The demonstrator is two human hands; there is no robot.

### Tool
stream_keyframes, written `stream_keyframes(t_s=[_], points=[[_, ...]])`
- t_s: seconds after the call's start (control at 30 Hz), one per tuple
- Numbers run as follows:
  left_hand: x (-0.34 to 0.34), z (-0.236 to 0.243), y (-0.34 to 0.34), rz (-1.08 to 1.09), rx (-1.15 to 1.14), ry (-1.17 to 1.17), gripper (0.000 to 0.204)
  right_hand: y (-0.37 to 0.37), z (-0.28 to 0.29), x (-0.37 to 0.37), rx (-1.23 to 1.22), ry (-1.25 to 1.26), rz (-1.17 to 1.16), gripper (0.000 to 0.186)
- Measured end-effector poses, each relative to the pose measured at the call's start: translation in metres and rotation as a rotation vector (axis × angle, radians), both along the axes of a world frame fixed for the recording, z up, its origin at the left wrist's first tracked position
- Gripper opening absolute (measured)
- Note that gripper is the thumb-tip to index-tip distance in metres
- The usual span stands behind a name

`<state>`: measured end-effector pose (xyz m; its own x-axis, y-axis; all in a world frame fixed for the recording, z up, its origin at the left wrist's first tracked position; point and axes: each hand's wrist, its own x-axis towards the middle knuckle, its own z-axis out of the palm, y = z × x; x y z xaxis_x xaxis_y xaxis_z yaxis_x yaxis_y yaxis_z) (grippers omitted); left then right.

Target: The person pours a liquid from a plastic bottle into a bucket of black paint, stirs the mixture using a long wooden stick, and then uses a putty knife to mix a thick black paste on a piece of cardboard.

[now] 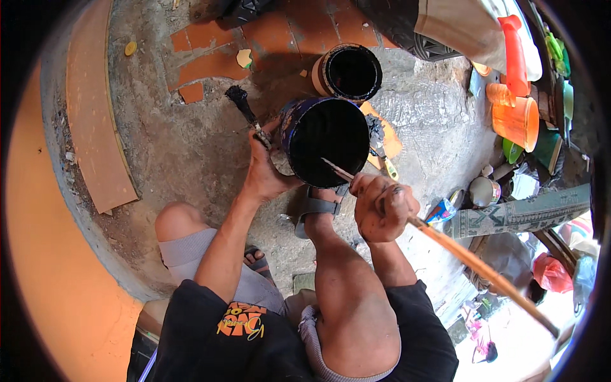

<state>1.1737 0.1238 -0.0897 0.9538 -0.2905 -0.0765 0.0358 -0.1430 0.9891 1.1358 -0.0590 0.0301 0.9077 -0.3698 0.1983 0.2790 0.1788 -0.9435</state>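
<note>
A dark-blue bucket point(294, 116) with black, shadowed insides stands in front of me. My left hand point(262, 173) presses against its left side and also grips a paintbrush point(245, 109), whose black-coated bristles point away from me. Wrapped round a long wooden stick point(480, 264) is my right hand point(385, 207). The stick's thin near end reaches over the bucket's mouth; its other end slants down to the right. Just behind stands a second, smaller bucket point(317, 77), black inside. Right of the dark-blue bucket lies a black-smeared scraper point(390, 168) with a yellow-green handle.
Broken orange tiles point(267, 38) cover part of the rough concrete floor. A long brown board point(95, 127) lies beside the orange wall point(57, 267). At right are an orange pail point(514, 124), a rolled patterned mat point(522, 212) and an opened can point(485, 191). Another person's clothed leg point(461, 25) is at the top.
</note>
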Motion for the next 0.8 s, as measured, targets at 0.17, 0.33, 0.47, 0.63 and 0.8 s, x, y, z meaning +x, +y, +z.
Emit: stream_keyframes(t_s=[0.17,0.33,0.47,0.63,0.8], points=[[0.001,0.008,-0.008,-0.013,-0.04,0.033,0.116,-0.016,-0.003,0.014,-0.119,-0.048,-0.136,0.045],[0.001,0.003,-0.003,-0.019,-0.035,0.027,0.116,0.0,0.002,0.011,-0.063,0.002,-0.051,0.042],[-0.001,0.003,-0.006,-0.037,-0.006,-0.029,0.116,-0.012,-0.014,0.009,-0.091,-0.084,-0.089,0.041],[0.003,0.007,-0.005,-0.026,-0.059,0.019,0.117,0.005,-0.001,0.011,-0.029,0.06,0.032,0.043],[-0.001,0.006,-0.01,0.006,-0.087,0.013,0.117,-0.015,-0.013,0.006,-0.134,0.016,-0.07,0.037]])
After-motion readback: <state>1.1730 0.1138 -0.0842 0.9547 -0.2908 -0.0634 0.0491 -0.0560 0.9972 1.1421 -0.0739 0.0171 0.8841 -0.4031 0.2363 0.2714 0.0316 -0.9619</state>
